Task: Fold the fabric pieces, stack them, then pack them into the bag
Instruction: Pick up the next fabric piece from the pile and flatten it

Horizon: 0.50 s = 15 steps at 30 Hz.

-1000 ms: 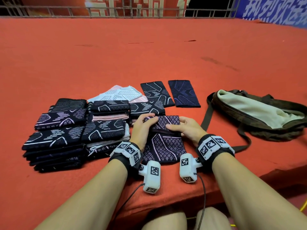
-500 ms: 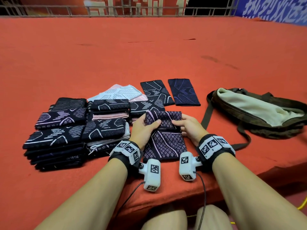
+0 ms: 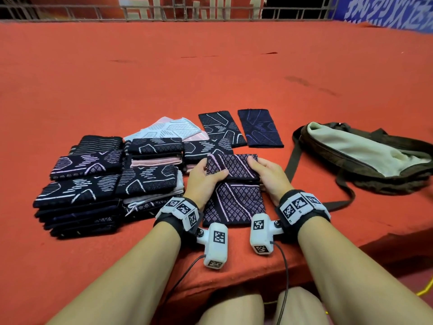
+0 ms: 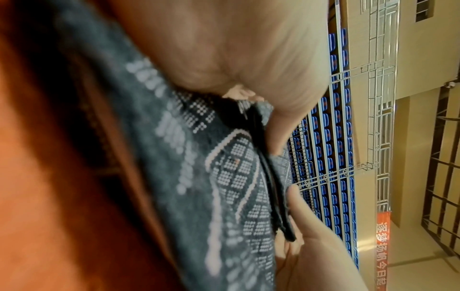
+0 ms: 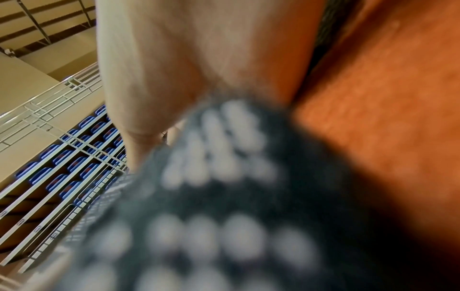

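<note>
The left hand (image 3: pixel 203 177) and right hand (image 3: pixel 269 174) each pinch one side of the purple cloth (image 3: pixel 232 191), thumbs on top. The cloth lies on the red table (image 3: pixel 164 78), its far end folded up, between the stacks (image 3: pixel 93 181) and the bag (image 3: pixel 365 156).

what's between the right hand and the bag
In the head view, only the bag's dark strap on red cloth separates the right hand from the bag.
</note>
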Tool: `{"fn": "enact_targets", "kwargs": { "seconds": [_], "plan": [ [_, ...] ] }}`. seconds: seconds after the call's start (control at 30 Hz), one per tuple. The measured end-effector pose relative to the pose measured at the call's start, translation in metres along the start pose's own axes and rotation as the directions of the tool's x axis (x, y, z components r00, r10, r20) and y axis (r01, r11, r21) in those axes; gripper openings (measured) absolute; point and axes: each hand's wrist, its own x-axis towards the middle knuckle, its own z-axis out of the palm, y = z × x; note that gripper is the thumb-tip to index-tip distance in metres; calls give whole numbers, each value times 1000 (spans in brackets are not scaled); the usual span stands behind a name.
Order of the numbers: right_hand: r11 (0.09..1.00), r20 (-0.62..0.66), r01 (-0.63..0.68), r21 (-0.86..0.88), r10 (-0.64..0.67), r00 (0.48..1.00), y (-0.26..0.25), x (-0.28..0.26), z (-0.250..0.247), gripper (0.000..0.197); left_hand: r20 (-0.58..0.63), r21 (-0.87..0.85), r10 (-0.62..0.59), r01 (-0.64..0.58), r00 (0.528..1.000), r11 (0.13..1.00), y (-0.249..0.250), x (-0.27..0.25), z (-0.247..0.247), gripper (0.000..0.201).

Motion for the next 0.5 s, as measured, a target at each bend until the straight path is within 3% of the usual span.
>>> {"fn": "enact_targets", "kwargs": {
  "seconds": [0.1,0.27,0.37,0.5],
  "plan": [
    [998,-4,-34,-55,34,999,-4,1,5,46,7,24,13,-13,1000,1000,-2,0,0,32],
    [998,-58,-8,-68,4,998,-4,1,11,29,-17,-30,5,-6,1000,1000,0,2,1,23],
    [998,28,-67,-14,67,997,-12,-3,10,27,-48,-68,-10,6,999,998,-1,5,-1,21],
    [979,98,-122,-160,139,985,-18,-5,8,12,-70,-40,28,-31,997,999,-2,3,-2,20]
  ]
}}
